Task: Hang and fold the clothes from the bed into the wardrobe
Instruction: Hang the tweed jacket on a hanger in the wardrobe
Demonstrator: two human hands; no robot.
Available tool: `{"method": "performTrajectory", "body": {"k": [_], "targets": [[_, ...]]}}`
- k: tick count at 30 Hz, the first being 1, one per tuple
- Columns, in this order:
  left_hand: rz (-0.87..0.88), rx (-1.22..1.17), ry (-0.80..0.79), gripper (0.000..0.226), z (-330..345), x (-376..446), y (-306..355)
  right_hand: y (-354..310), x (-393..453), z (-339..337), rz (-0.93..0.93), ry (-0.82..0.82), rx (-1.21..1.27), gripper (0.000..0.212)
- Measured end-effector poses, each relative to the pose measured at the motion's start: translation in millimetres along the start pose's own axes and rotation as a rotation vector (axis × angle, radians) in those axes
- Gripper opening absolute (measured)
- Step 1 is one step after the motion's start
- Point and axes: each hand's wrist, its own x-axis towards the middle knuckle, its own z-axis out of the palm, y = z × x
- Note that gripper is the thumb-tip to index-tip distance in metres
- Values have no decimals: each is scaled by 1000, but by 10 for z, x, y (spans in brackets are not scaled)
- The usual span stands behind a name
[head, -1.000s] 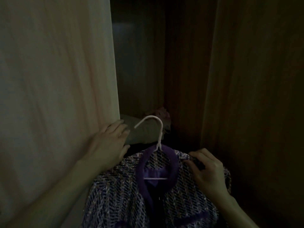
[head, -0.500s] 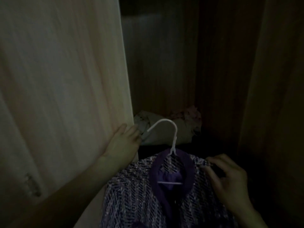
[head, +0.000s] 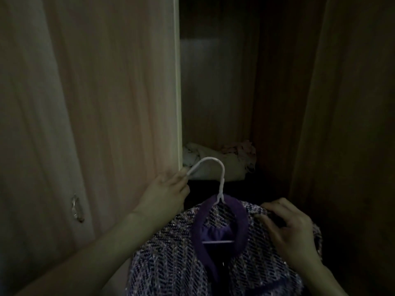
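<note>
in the lower centre of the frame a purple tweed jacket [head: 171, 263] is seen already threaded on a white hanger [head: 221, 184], so the hanging step is judged to be in hand. the right hand [head: 288, 227], at the lower right, is curled on the jacket's shoulder and the fabric is gripped there. the left hand [head: 166, 195], left of centre, is laid against the edge of the wardrobe door [head: 106, 103] with its fingers near the hook's tip; whether the hook is pinched cannot be told in the dim light. beyond the hook, folded clothes [head: 218, 161] are seen on the floor of the wardrobe [head: 277, 92] in the middle of the frame. no rail is shown; the garment is judged to need raising and the hook guiding over a rail above.
</note>
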Motion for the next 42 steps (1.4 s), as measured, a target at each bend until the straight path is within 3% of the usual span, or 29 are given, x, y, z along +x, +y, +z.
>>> {"method": "performTrajectory", "body": {"k": [5, 14, 24, 28, 31, 37, 42], "targets": [[-26, -17, 6, 34, -300, -648, -29, -500, -301, -200, 12, 12, 11, 23], [-199, -53, -98, 57, -760, -1805, -129, -1100, -447, -226, -35, -34, -11, 23], [-424, -27, -150, 46, -970, -2900, -451, -1754, -355, 463, -152, -105, 153, 23], [-567, 33, -274, 61, -957, -3293, -666, -1965, -325, 711, -186, -120, 227, 21], [-672, 70, -323, 55, -933, -3568, -876, -2095, -342, 836, -200, -147, 257, 20], [-600, 42, -342, 68, -924, -3608, -920, -2229, -375, 943, -202, -195, 243, 19], [-642, 43, -250, 48, -918, -3506, -846, -2171, -340, 864, -156, -176, 274, 15]]}}
